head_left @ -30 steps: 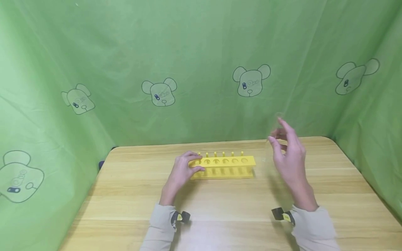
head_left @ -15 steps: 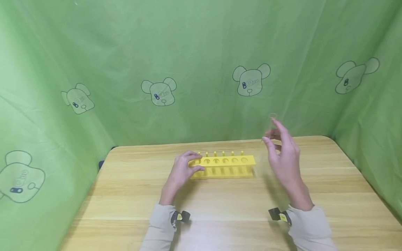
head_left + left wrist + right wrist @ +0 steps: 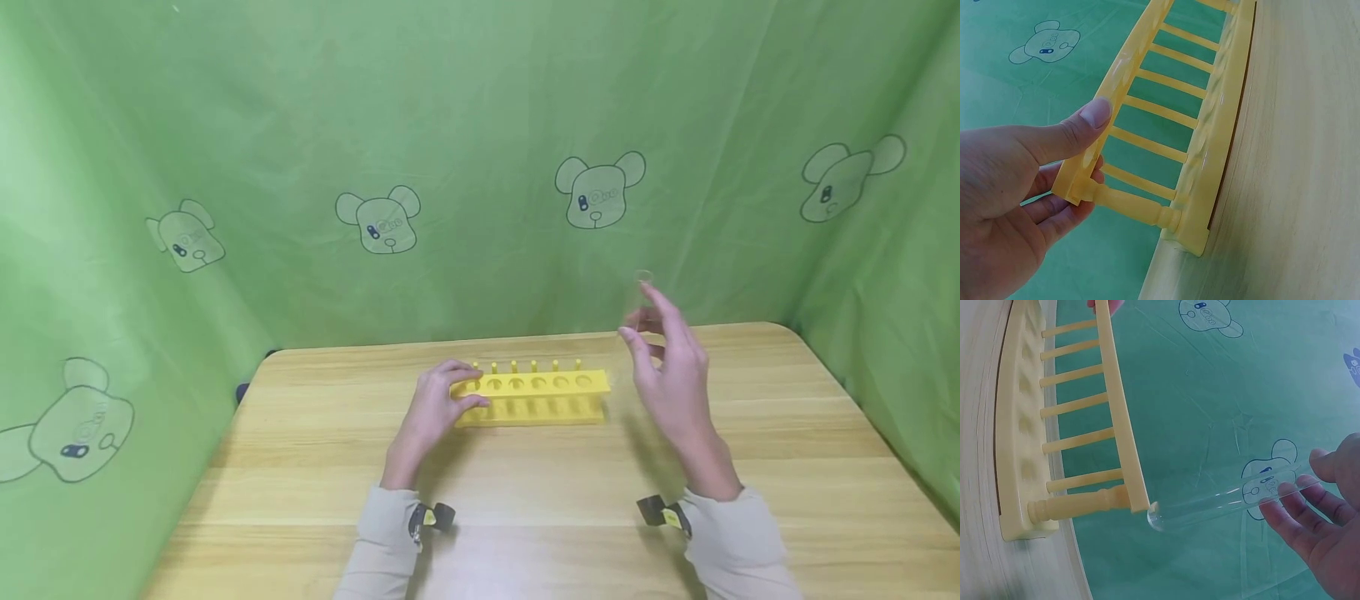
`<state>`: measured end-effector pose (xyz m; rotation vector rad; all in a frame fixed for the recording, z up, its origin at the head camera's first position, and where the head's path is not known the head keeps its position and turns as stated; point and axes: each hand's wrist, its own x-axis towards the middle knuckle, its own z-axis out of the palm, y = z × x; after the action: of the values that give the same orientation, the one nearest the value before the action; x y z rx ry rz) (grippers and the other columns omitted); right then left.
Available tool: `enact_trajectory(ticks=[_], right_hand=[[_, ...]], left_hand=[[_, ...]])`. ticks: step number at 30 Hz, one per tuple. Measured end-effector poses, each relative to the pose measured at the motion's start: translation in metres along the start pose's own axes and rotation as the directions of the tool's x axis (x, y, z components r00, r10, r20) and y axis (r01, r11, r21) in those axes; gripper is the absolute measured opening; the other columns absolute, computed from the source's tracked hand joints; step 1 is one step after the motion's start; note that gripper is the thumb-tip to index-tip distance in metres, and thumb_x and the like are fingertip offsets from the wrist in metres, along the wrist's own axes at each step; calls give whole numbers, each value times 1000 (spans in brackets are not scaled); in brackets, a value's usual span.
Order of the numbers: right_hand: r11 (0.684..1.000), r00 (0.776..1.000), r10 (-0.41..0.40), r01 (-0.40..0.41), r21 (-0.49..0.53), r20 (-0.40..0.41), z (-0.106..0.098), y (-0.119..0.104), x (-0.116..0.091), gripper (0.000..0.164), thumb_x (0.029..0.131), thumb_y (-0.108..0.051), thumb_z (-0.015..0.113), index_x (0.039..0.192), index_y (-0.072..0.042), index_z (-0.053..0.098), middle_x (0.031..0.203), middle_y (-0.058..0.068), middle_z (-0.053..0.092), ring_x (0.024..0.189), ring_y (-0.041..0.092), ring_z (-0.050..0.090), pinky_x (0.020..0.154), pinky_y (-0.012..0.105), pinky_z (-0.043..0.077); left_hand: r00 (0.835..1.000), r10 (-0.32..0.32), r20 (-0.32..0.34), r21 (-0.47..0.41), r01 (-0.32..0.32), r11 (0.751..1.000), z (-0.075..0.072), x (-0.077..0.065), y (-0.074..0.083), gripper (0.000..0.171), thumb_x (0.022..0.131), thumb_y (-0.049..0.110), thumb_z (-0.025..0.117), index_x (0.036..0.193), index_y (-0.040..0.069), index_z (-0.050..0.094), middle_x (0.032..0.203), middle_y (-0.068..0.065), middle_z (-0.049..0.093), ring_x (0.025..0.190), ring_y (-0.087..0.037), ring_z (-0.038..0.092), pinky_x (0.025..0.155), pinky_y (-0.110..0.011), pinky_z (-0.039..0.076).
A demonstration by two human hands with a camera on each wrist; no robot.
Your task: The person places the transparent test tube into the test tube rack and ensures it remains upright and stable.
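A yellow test tube rack (image 3: 536, 408) stands on the table, with a row of round holes in its top plate and a row of pegs behind. My left hand (image 3: 435, 408) grips the left end of the top plate, its thumb (image 3: 1096, 114) in front and the fingers behind. Up and to the right of the rack, my right hand (image 3: 675, 375) pinches a clear glass test tube (image 3: 1210, 503) between thumb and fingers. The tube slants, open end up, its rounded bottom right at the right end of the rack's top plate in the right wrist view.
The rack's holes hold no tubes where they show. The wooden table (image 3: 540, 517) lies under both forearms. Green cloth (image 3: 480, 100) printed with bear heads hangs behind the table and along its sides. Each wrist wears a strap with a small black camera (image 3: 654, 510).
My right hand has moved left with the test tube, bringing the tube's lower end to the rack's right end. The left hand has stayed on the rack.
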<state>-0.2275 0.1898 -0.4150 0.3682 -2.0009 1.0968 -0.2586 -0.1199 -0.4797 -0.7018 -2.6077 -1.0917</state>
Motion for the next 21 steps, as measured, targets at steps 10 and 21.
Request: enact_trajectory(ticks=[10, 21], right_hand=[[1000, 1000, -3, 3, 11, -2, 4, -2, 2, 66, 91, 12, 70, 151, -10, 49, 105, 19, 67, 100, 33, 67, 82, 5, 52], [1000, 1000, -6, 6, 10, -7, 8, -4, 2, 65, 91, 11, 70, 150, -9, 50, 105, 18, 67, 100, 32, 67, 80, 5, 52]], left_hand=[[1000, 7, -1, -5, -7, 1000, -1, 3, -3, 45, 77, 18, 88, 116, 1, 74, 118, -13, 71, 113, -28, 67, 106, -37, 53], [1000, 13, -2, -5, -13, 1000, -1, 5, -6, 44, 77, 17, 89, 115, 1, 75, 118, -13, 71, 113, -29, 67, 106, -38, 52]])
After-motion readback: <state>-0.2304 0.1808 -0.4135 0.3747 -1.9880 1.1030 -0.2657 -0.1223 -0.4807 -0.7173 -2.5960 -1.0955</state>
